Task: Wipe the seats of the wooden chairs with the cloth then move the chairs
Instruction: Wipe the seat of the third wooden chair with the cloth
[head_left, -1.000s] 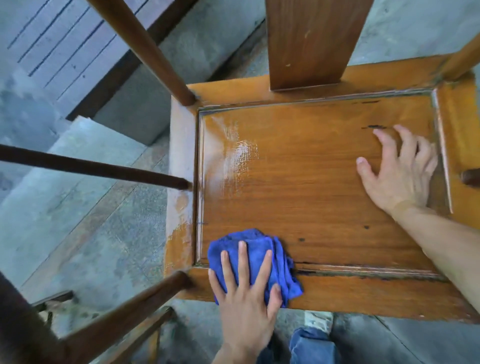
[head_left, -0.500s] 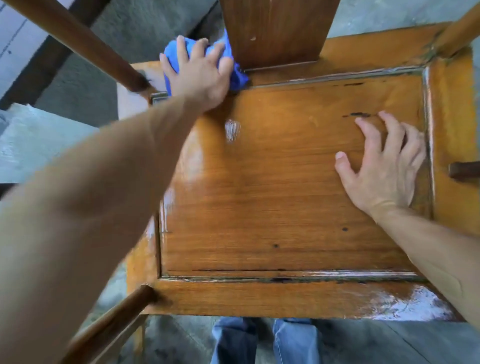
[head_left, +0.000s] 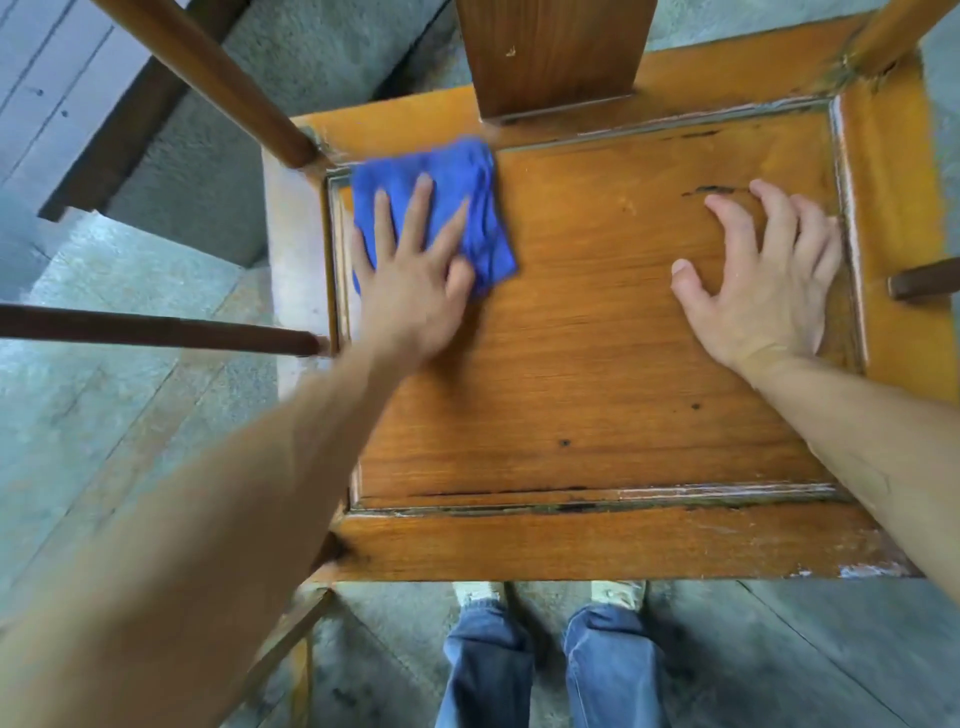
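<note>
Pressing hand: left hand (head_left: 410, 275) lay flat, fingers spread, on the blue cloth (head_left: 457, 202).
Right hand (head_left: 763, 291): rested open on the seat (head_left: 597, 364), holding nothing.
Cloth: at the seat's far left corner.
Seat: worn, scratched orange-brown wood.
Floor (head_left: 130, 332): grey concrete.

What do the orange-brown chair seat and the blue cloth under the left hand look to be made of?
Orange-brown chair seat: wood, seemingly varnished; grain lines show, with worn, chipped edges. Blue cloth: soft woven fabric, possibly microfibre; it folds and creases under the left hand.
</note>
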